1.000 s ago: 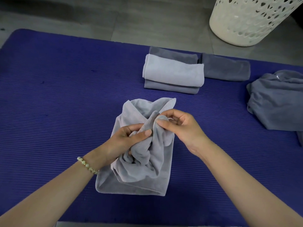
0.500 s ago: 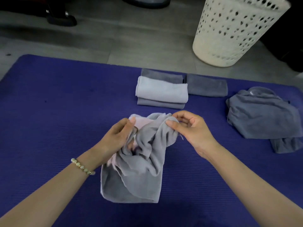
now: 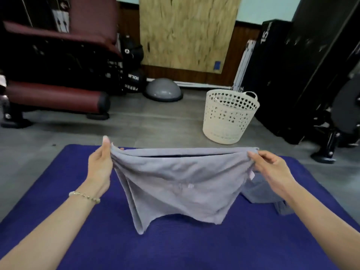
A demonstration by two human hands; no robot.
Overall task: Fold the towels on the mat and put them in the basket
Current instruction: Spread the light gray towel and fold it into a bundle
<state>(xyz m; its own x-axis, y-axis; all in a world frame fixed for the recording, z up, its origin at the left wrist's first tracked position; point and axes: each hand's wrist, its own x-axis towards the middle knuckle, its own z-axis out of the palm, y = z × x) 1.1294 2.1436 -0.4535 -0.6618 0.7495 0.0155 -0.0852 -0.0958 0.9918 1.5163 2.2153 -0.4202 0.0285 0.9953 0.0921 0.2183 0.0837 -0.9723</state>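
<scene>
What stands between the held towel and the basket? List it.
Nothing visible does. The left hand and right hand hold the light grey towel up over the mat; only bare floor lies between it and the basket.

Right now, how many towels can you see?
2. A light grey towel hangs stretched between the left hand and the right hand; a darker grey towel lies bunched on the mat beside the right hand. Others may be hidden behind the held one.
</scene>
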